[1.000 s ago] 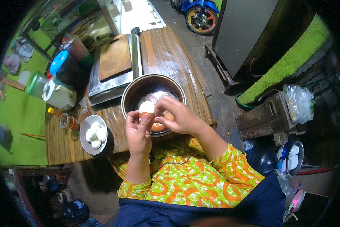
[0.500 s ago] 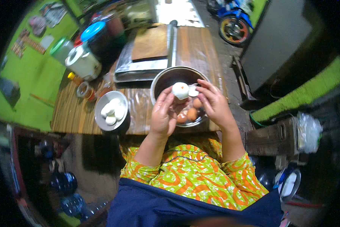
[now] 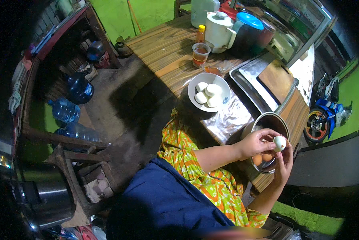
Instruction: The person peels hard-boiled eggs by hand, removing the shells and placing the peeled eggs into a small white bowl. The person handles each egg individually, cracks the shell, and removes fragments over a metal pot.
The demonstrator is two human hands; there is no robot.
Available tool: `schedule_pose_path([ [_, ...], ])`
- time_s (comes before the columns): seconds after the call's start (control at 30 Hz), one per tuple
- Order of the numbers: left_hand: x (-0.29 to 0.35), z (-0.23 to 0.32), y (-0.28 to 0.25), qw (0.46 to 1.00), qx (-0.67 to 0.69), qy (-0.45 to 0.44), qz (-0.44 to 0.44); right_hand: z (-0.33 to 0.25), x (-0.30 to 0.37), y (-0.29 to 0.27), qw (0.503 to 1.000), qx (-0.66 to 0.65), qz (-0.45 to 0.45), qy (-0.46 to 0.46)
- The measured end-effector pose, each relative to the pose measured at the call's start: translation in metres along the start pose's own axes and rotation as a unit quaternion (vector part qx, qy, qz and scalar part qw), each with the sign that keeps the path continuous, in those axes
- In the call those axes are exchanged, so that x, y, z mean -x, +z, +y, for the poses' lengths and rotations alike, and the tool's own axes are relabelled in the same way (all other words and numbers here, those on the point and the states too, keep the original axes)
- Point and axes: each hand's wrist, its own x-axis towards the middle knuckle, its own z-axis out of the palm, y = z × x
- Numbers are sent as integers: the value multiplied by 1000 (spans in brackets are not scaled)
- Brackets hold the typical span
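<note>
While the left hand (image 3: 254, 145) pinches the egg (image 3: 279, 141), the right hand (image 3: 283, 168), apart moments ago, now curls fingertips onto it; pot (image 3: 276, 120) beneath both; one brown fleck (image 3: 282, 146) left, peeling looks nearly done.

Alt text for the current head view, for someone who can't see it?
Left hand holds a nearly peeled egg, right hand up against it, over a pot with brown eggs inside. A bowl of white eggs sits on the wooden table.
</note>
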Motion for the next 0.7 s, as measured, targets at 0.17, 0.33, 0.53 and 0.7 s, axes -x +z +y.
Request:
schedule_pose_path([
  [0.17, -3, 3, -4, 996, -83, 32, -13, -2, -9, 10, 999, -42, 16, -14],
  [0.33, 2, 7, -10, 1000, 13, -17, -5, -6, -16, 25, 998, -49, 18, -26],
  [0.53, 4, 15, -15, 996, 78, -46, -11, -12, -22, 30, 1000, -18, -7, -10],
  [0.7, 8, 27, -15, 992, 103, -74, -11, -12, -22, 32, 999, -34, -31, -17],
])
